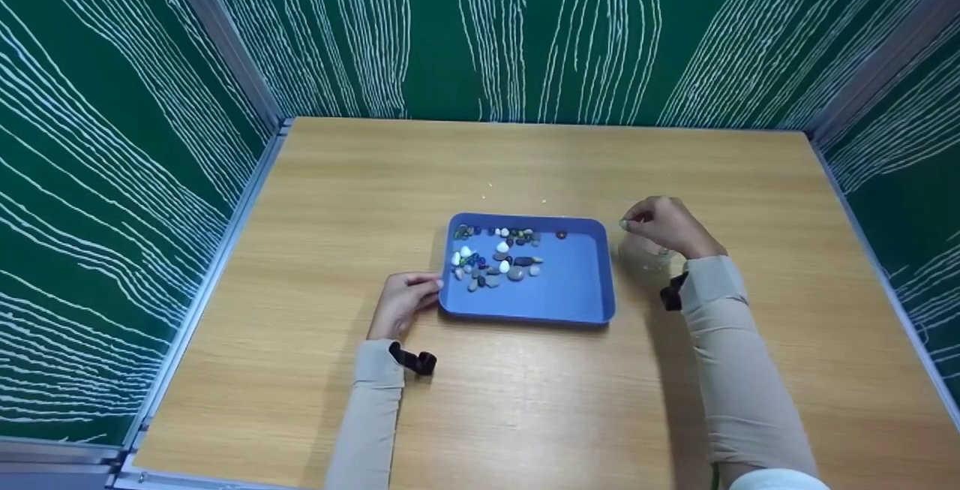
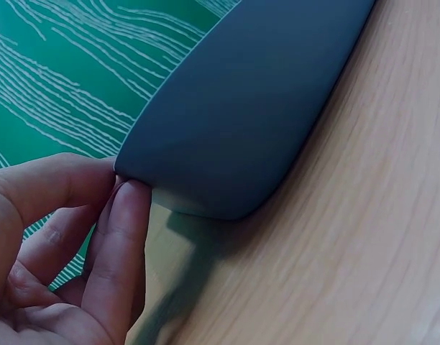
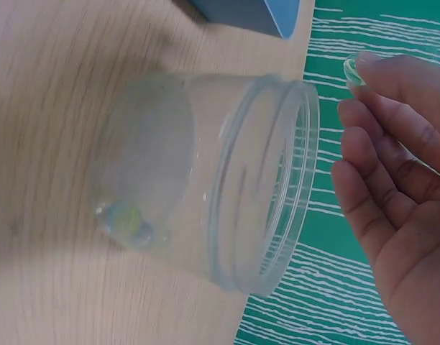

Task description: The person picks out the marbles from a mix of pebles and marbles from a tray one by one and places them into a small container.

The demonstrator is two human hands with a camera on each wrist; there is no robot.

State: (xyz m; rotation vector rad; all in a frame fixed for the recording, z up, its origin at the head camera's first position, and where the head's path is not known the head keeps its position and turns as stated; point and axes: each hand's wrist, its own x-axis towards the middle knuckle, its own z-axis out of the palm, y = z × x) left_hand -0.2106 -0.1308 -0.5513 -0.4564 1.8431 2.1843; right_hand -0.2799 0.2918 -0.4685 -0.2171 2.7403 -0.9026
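Observation:
A blue tray lies on the table with pebbles and glass marbles grouped in its left part and middle. My left hand pinches the tray's left rim between thumb and fingers; in the left wrist view the tray's outer wall rises beside the fingertips. Right of the tray, my right hand holds a clear glass marble with a green swirl between thumb and index finger. Below that hand stands a clear plastic jar, its mouth uncovered and several marbles at its bottom.
Tiny pale specks lie on the wooden table behind the tray. A single brown stone sits apart near the tray's back right. Green panels with white lines enclose the table at the back and sides.

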